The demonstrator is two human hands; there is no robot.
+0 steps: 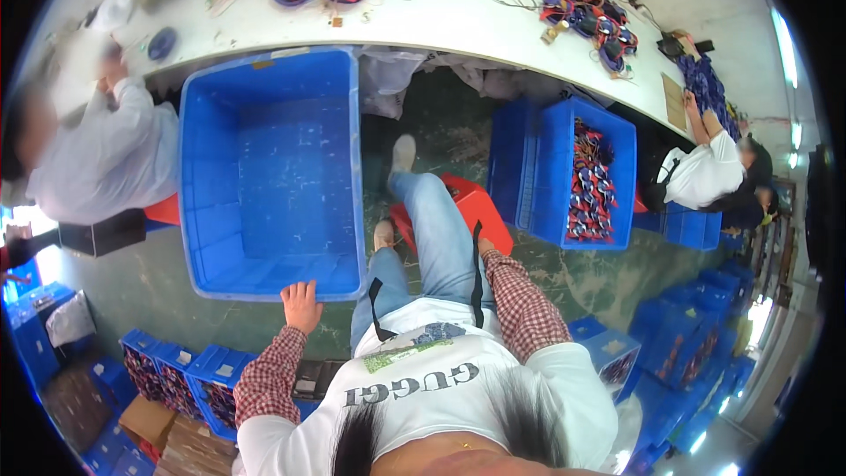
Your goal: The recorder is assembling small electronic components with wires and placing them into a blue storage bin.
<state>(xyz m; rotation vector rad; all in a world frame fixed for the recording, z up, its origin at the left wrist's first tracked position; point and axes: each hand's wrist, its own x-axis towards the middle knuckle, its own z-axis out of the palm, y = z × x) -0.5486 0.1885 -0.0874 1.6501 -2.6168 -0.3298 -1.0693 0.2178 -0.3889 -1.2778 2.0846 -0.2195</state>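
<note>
A large blue plastic bin (273, 286) stands at my left, with bare walls and floor and small white flecks inside. My left hand (302, 306) touches its near rim close to the right corner, fingers stretched out and slightly apart. On the other side, my right hand (486, 248) is down beside my thigh at the edge of a red plastic stool (480, 211). Its fingers are mostly hidden, so whether it grips the stool cannot be seen. The stool is between and behind my legs, partly covered by them.
A long white worktable (441, 4) runs across the far side, bearing purple-and-red items with thin wires. Another blue bin (627, 176) at right holds many such items. Co-workers sit at left (110, 154) and right (705, 167). Stacked blue crates (211, 361) stand behind me.
</note>
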